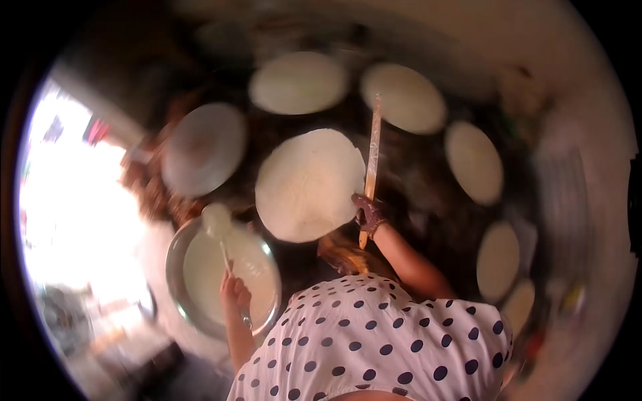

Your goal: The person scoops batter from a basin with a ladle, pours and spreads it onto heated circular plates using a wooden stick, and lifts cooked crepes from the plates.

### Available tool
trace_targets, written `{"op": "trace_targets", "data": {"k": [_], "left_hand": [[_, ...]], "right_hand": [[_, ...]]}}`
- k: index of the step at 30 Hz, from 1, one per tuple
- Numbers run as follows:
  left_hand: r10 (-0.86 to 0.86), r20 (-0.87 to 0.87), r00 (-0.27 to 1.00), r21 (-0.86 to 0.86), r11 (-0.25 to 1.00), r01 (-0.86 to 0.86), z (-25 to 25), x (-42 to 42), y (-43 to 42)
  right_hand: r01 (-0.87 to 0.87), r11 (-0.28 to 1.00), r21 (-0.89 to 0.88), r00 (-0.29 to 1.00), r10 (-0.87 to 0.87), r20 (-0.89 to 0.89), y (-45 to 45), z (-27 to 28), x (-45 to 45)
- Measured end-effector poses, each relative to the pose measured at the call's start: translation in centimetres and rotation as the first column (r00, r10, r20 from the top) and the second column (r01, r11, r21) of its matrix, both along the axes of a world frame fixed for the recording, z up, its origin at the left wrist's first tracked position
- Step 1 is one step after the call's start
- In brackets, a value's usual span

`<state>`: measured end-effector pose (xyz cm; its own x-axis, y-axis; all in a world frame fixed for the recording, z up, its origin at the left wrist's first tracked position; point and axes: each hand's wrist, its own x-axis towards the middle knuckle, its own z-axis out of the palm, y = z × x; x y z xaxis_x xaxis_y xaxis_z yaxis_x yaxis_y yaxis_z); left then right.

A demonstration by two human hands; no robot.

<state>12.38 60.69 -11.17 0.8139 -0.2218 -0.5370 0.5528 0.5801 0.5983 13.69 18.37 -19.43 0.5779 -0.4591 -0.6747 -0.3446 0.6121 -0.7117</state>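
My left hand (235, 294) is closed around the handle of a ladle (217, 220). The ladle's batter-coated head is over the far rim of a wide metal bowl (175, 267), which holds pale, creamy batter (204, 257). My right hand (369, 215), in a dark glove, grips a long flat wooden stick (372, 160) whose far part looks wrapped in clear plastic. Beside that hand lies a large, pale round flatbread (309, 184) with a slightly uneven edge. I cannot tell whether the fingers touch it.
More pale rounds form an arc, including one at the back (299, 83), one at back right (404, 99) and one at right (473, 162). A greyish round (204, 148) is at left. Brown material (348, 254) lies before me. Bright light fills the left side.
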Motion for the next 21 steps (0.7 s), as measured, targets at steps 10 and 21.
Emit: {"op": "trace_targets", "data": {"k": [10,21], "left_hand": [[-0.670,-0.036,0.741,-0.118,0.739,0.663,6.3,4.8,-10.9],[-0.828,-0.107,0.550,-0.262,0.557,0.788,10.7,-20.6,-29.6]], "right_hand": [[0.072,0.328,-0.942,0.845,-0.522,-0.117,-14.4,27.9,-48.4],[-0.951,-0.088,-0.295,0.190,-0.921,-0.340,-27.2,23.3,-73.8]]}}
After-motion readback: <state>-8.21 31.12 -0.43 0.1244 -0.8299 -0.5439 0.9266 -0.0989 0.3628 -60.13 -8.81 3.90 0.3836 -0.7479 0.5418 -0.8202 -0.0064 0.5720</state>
